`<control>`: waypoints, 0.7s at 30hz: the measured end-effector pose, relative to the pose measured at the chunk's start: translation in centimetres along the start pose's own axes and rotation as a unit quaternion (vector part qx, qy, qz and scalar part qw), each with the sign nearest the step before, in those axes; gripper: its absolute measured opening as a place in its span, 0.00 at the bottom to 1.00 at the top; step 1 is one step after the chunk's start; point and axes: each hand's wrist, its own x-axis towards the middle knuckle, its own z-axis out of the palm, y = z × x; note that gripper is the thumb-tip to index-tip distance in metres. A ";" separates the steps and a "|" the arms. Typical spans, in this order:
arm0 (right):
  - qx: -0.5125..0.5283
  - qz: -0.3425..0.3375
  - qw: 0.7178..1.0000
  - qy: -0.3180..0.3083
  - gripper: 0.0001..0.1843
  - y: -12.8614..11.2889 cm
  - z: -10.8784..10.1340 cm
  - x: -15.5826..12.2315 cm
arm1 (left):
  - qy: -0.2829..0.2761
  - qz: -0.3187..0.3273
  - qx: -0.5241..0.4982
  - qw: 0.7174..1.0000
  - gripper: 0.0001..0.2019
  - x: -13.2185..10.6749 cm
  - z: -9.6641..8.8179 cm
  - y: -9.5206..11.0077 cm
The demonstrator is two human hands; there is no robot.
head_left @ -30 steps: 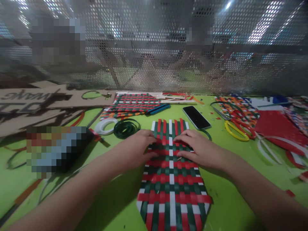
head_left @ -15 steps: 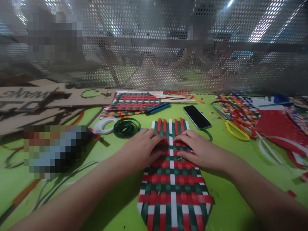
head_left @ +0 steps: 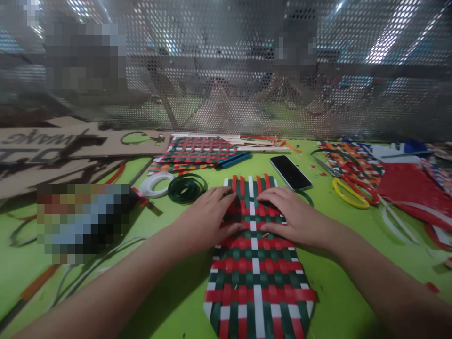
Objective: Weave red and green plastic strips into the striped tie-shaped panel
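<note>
Your left hand and right hand flat on the woven mat, fingers spread, gripping nothing.

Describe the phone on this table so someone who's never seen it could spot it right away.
On the green table, look just beyond the right hand, past the far right corner of the woven mat. The phone lies flat there, a plain black glossy slab among coloured strips and the yellow-handled scissors.
</note>
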 end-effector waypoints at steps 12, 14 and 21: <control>0.032 0.018 0.999 -0.021 0.33 0.5 -0.2 0.4 | 0.005 -0.043 0.010 0.999 0.46 0.5 -0.2 -0.9; 0.039 0.025 0.999 -0.018 0.33 0.4 -0.2 0.4 | -0.001 -0.055 0.016 0.998 0.48 0.7 -0.3 -1.4; 0.044 0.033 0.998 -0.034 0.33 0.5 -0.4 0.6 | 0.026 -0.112 -0.065 0.991 0.20 1.7 -1.0 -2.8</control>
